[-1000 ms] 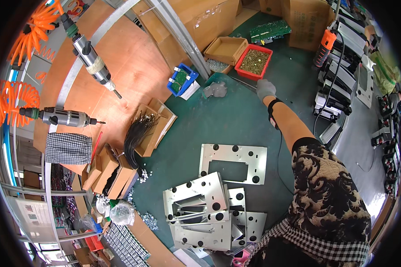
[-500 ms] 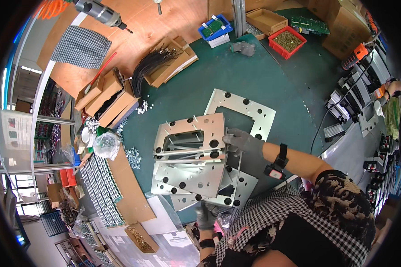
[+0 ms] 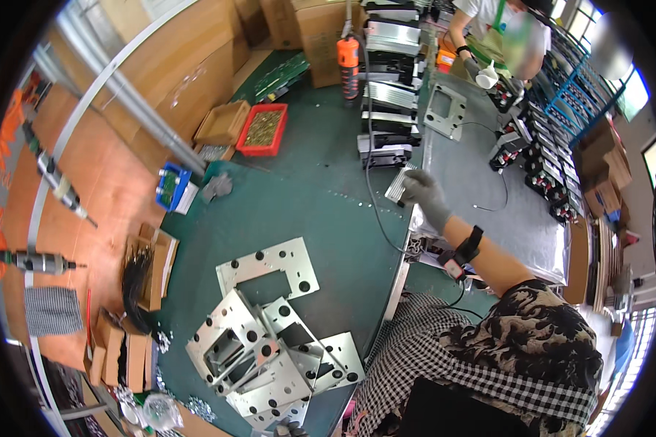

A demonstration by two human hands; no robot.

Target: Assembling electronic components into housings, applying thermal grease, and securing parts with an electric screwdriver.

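My right hand (image 3: 426, 197), in a grey glove, reaches out to a finned silver heat sink (image 3: 398, 185) at the right edge of the green table. Its fingers are curled at the heat sink's near end; the exact contact is partly hidden. At the bottom edge only part of my gloved left hand (image 3: 290, 430) shows, beside a loose pile of silver metal plates (image 3: 273, 382), its fingers mostly cut off. These plates have cut-out windows and black round spots. One separate frame-shaped plate (image 3: 299, 264) lies just beyond the pile.
A row of silver-and-black units (image 3: 388, 95) runs along the table's right side, with an orange-and-black power tool (image 3: 348, 69) and its cable beside it. A red tray (image 3: 284, 131) holds small brass-coloured parts. Across the grey bench (image 3: 463, 189), a co-worker's gloved hand (image 3: 472, 68) works.
The view has swung right. My right hand has left the metal plates and moved across to the heat sink, while my left hand stays near the pile.
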